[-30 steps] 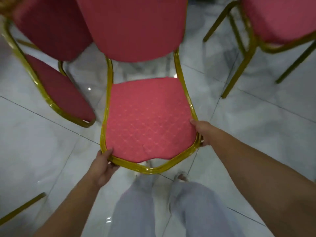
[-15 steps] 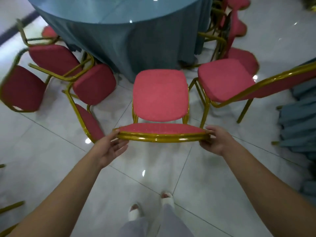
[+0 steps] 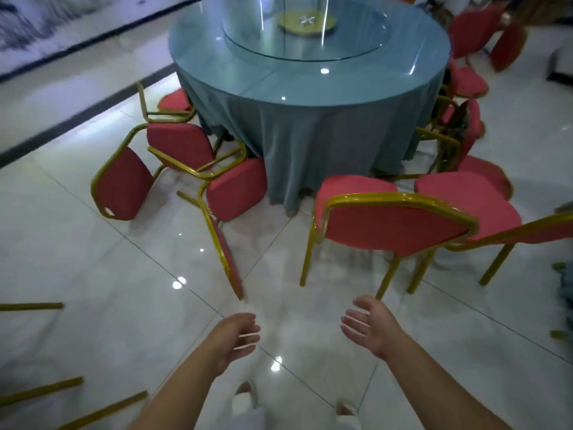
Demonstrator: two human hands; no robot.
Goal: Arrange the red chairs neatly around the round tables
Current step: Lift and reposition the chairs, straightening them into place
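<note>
**Banquet room, seen from a step behind the chairs.** Both hands are bare and hold nothing. The left hand (image 3: 238,339) and the right hand (image 3: 369,330) hang over the tiled floor (image 3: 108,274) with fingers loose and spread, palms turned inward. Each is clear of every chair.

Ahead stands the round worktop (image 3: 310,88), draped to the floor in a blue-grey cloth (image 3: 310,144). It carries a glass turntable (image 3: 297,41).

**Done, as I judge it.** The nearest chair (image 3: 393,228) stands on its own legs. Its back is towards the hands and its seat faces the cloth, close to it. The neighbouring chair (image 3: 474,200), just to its right, is also upright, though it appears turned somewhat off the worktop's edge.

**Left to do.** The tipped chairs (image 3: 179,144), at least three, lie in a tangle at the left of the worktop. Their gold frames are interlocked and their seats and backs point every way. The far chairs (image 3: 471,32) crowd the right side. That corner is blurred, so I cannot tell how many there are or which of them stand properly. The gold legs (image 3: 40,391) at the lower left belong to further chairs mostly out of view, well apart from the worktop.

**Progress.** Early, by this evidence: one place looks settled and one needs squaring. The tangle on the left must be pulled apart and each chair stood up before any can be spaced round the cloth. No second worktop is plainly visible from here.
</note>
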